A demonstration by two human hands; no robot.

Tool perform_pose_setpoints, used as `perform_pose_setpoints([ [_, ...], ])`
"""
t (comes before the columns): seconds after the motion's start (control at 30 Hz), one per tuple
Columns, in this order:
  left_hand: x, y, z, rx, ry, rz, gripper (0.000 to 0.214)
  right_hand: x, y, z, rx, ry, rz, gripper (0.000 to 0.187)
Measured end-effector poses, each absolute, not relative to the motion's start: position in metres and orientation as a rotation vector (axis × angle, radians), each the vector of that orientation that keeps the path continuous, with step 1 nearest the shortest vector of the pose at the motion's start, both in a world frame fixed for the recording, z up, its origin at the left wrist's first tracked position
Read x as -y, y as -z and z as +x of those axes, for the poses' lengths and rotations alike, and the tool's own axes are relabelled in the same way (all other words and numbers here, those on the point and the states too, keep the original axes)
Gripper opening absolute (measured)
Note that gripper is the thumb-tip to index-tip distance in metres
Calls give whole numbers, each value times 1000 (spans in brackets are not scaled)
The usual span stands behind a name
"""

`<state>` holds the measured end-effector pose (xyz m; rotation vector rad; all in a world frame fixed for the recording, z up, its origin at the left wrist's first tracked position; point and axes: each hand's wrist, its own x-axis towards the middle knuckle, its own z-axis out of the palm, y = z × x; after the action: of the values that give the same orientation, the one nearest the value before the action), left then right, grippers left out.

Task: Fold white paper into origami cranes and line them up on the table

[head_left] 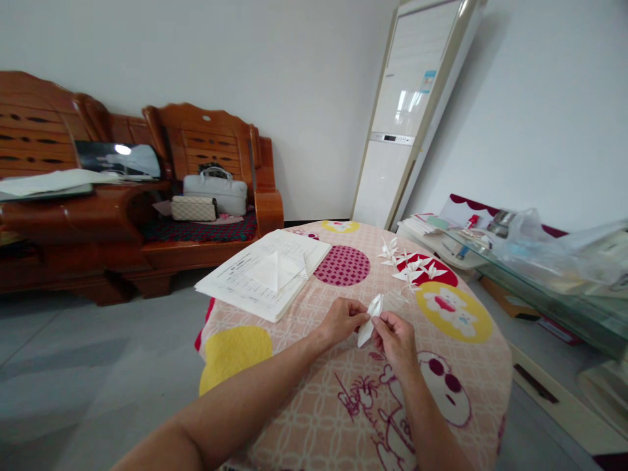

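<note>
biggest thing here is the cloth-covered round table (304, 399), filling the lower middle of the frame. left of centre on it there's a stack of printed sheets (243, 299). right of centre sits a bunch of pointy white folded paper figures (416, 268), overlapping too much for me to count; they look finished to me. the left hand (343, 320) and right hand (396, 337) meet just below centre, each pinching the same piece between thumb and fingers. on the stack lies a creased white sheet (275, 270), seemingly at an early stage or unworked, hard to say. smallest is the narrow folded paper (364, 334) in those fingertips: slim, tilted, no spread points visible, so i'd call it partway, with some folding and shaping left.
</note>
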<state>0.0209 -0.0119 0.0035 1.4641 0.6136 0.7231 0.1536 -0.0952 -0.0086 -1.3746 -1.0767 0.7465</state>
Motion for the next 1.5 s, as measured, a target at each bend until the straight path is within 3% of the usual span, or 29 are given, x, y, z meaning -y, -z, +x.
perform_pose_setpoints([
  [0.47, 14, -7, 21, -706, -798, 1671, 19, 94, 11, 154, 1047, -819, -1331, 32],
  [0.7, 4, -21, 3, -715, -651, 2161, 12, 95, 7, 170, 956, -481, -1230, 34],
  [1.0, 10, -24, 4, -755, -565, 2464, 17, 93, 5, 168, 1136, -483, -1257, 37],
  [1.5, 9, -29, 1, -769, -475, 2557, 19, 98, -2, 167, 1386, -242, -1281, 6],
])
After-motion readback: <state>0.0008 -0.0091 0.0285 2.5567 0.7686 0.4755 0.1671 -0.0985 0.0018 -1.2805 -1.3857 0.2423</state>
